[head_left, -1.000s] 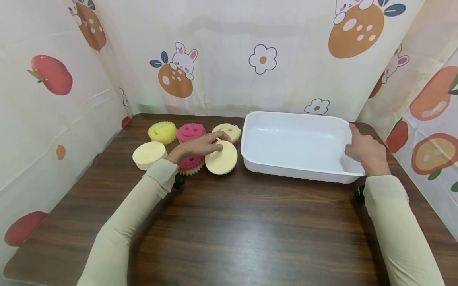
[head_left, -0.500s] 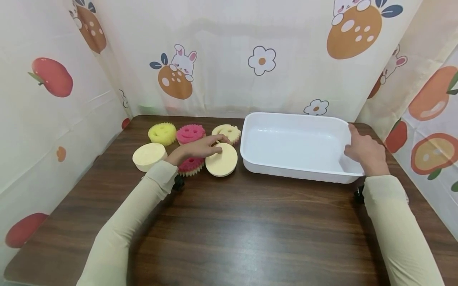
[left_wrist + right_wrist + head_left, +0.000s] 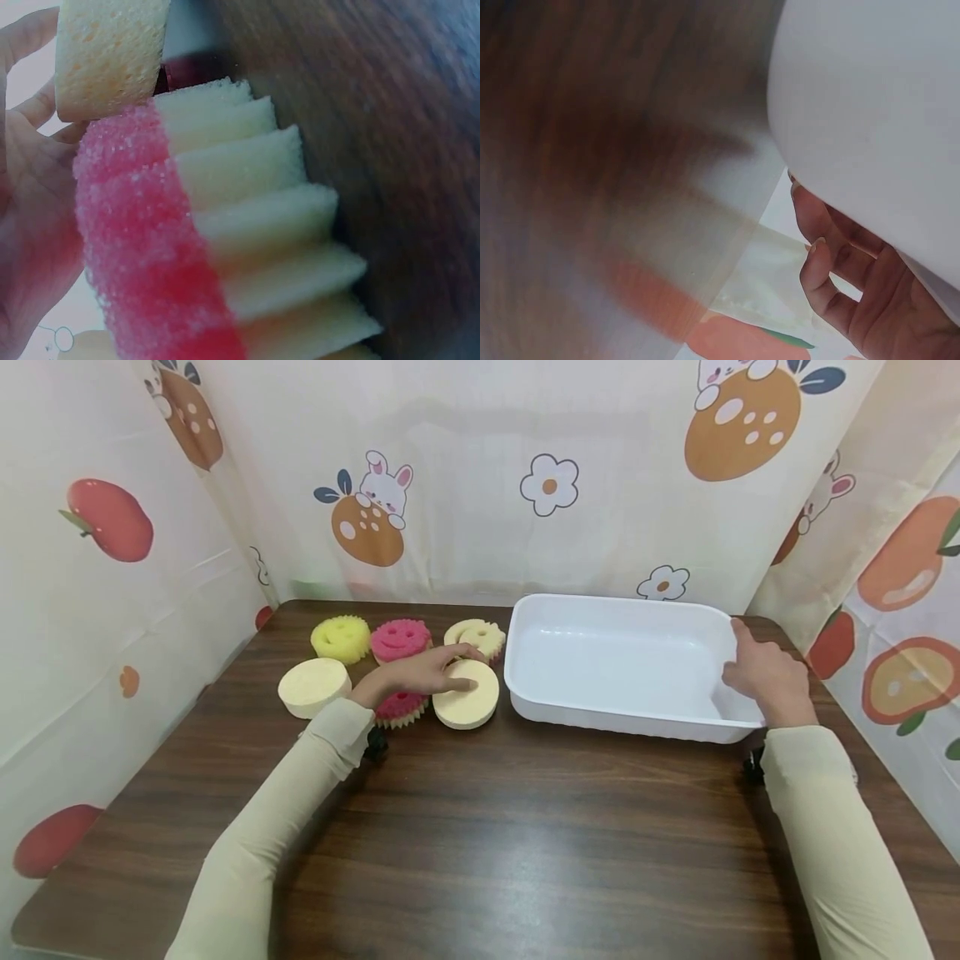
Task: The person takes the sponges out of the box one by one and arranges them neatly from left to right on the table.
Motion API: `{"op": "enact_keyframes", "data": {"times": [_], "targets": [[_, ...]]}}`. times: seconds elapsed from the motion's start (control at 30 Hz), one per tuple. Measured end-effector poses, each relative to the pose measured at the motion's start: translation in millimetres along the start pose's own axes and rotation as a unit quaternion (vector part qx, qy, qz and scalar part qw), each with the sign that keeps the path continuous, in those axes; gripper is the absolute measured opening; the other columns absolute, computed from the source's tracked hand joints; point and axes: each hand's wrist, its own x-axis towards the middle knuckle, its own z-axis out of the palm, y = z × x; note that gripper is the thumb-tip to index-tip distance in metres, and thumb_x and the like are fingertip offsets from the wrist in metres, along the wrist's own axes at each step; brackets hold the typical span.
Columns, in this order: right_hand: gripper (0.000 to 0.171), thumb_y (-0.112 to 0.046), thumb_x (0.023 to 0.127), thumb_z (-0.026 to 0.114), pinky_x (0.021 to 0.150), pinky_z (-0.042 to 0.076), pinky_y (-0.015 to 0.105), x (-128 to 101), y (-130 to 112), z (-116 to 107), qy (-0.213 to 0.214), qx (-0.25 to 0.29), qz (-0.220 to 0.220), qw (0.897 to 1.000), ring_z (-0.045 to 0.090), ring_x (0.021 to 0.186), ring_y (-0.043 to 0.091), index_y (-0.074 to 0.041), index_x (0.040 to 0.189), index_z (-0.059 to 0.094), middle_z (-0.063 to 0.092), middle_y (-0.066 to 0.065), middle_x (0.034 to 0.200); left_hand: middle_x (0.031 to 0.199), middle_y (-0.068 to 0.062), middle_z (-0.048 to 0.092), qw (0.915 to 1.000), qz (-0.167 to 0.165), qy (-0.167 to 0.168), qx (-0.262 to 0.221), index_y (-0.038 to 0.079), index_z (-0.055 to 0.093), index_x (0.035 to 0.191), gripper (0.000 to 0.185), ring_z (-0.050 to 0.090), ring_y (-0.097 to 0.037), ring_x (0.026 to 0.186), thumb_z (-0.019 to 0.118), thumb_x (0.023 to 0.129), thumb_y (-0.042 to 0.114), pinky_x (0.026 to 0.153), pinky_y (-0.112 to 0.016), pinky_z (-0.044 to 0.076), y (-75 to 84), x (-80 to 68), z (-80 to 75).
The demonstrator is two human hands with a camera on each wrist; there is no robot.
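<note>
Cream sponge disc (image 3: 467, 696) under flat left hand (image 3: 420, 670); right hand (image 3: 763, 677) grips white tray (image 3: 622, 714).

We see a round pale-yellow foam sponge (image 3: 467, 696) lying flat on the dark wood table, smooth side up, beside a pink ridged sponge (image 3: 401, 705). Just right of it sits a white rectangular plastic tub (image 3: 626, 713), upright and empty.

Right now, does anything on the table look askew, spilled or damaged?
Nothing stands out. The sponges lie flat, the white tray sits level and empty, nothing spilled. Left hand rests on the cream sponge.
</note>
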Motion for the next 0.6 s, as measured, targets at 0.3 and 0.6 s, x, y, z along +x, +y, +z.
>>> {"op": "enact_keyframes", "data": {"times": [0.3, 0.6], "targets": [[0.086, -0.022, 0.093, 0.052, 0.081, 0.042, 0.070, 1.0, 0.6, -0.3, 0.004, -0.002, -0.001, 1.000, 0.050, 0.101, 0.057, -0.007, 0.158, -0.002, 0.045, 0.043, 0.120, 0.145, -0.004, 0.051, 0.9998, 0.014, -0.011, 0.010, 0.018, 0.050, 0.140, 0.048, 0.042, -0.021, 0.139, 0.064, 0.096, 0.031, 0.118, -0.045, 0.033, -2.6, 3.1, 0.2], [0.085, -0.022, 0.093, 0.052, 0.078, 0.043, 0.069, 0.5, 0.3, -0.1, 0.001, -0.004, -0.002, 1.000, 0.052, 0.098, 0.057, -0.007, 0.158, -0.001, 0.047, 0.042, 0.117, 0.155, -0.004, 0.041, 0.9991, 0.005, -0.030, 0.029, 0.022, 0.045, 0.147, 0.052, 0.032, -0.023, 0.148, 0.059, 0.099, 0.036, 0.121, -0.047, 0.028, -4.0, 2.3, 1.4]]}}
